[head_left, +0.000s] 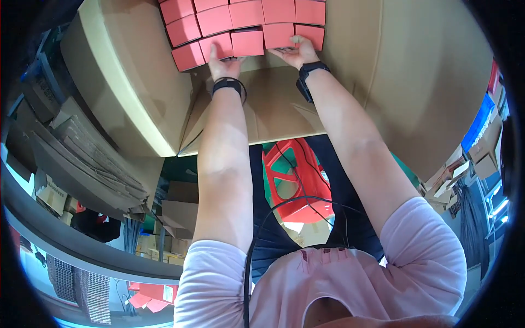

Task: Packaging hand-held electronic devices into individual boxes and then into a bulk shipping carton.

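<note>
Shirt (339, 284): pale pink, short sleeves, closest to the lens at the lower edge, a black cable running down its front.
Forearms: both reaching up and away into the big cardboard box (415, 82).
Wristbands: black, one on each wrist, just below the hands.
Stool (295, 186): red plastic, below the box, between the forearms.
Big cardboard box: brown, open, flaps spread left and right, filling the upper half of the view.
Small red boxes (246, 24): rectangular, packed in tight rows inside the big box at its far end, touching one another, plain tops toward the camera.
Left hand (224, 63): fingers stretched up along the front of a small red box in the bottom row, pressed flat against it; no closed grip visible.
Right hand (298, 52): fingers spread and laid against the lower edge of the bottom row, thumb out to the side; touching, not clasping.
Flattened cardboard (93, 158): grey-brown stack lying left of the big box.
Small cartons (481, 147): brown, piled at the right rim beside a blue one.
</note>
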`<state>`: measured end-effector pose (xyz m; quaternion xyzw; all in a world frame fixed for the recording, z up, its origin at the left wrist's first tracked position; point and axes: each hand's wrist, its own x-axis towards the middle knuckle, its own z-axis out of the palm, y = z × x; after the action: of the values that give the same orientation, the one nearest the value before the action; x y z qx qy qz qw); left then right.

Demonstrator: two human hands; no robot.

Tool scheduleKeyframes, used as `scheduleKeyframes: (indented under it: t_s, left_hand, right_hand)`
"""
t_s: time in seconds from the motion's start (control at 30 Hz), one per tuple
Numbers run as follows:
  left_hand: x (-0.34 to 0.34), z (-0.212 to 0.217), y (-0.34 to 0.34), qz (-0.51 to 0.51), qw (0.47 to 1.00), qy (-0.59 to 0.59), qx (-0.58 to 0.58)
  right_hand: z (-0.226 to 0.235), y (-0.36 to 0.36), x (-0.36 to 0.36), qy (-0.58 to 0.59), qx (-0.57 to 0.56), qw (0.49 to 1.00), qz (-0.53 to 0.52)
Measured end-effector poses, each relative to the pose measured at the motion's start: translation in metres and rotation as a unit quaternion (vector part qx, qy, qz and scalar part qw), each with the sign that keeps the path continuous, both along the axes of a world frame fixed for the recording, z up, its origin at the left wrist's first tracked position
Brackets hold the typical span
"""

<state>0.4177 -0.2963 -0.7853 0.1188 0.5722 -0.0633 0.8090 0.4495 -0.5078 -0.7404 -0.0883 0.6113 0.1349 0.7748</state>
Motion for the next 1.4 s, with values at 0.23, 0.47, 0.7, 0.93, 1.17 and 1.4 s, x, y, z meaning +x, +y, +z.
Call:
scheduleKeyframes:
  t_s: [0.23,0.47,0.7,0.93,1.17,1.4]
  left_hand:
    - [0.023,0.031,0.049,0.001,0.995,0.013,0.096]
    - [0.024,0.012,0.034,0.021,0.997,0.019,0.078]
    - [0.018,0.029,0.064,-0.017,0.993,0.114,0.037]
    - [-0.008,0.117,0.042,-0.061,0.994,0.088,0.01]
    - [-0.028,0.246,0.049,-0.127,0.989,-0.057,0.041]
    - [-0.137,0.373,0.055,-0.244,0.952,-0.184,0.0]
  right_hand:
    - [0.026,0.033,0.004,0.134,0.027,0.988,0.07]
    - [0.01,0.033,0.017,0.026,0.081,0.995,-0.051]
    - [0.017,0.036,0.017,0.066,0.021,0.997,0.013]
    - [0.104,0.007,-0.012,0.042,-0.031,0.988,0.148]
    - [0.266,-0.001,-0.062,-0.005,-0.062,0.956,0.287]
    - [0.496,0.001,-0.184,-0.022,-0.064,0.917,0.392]
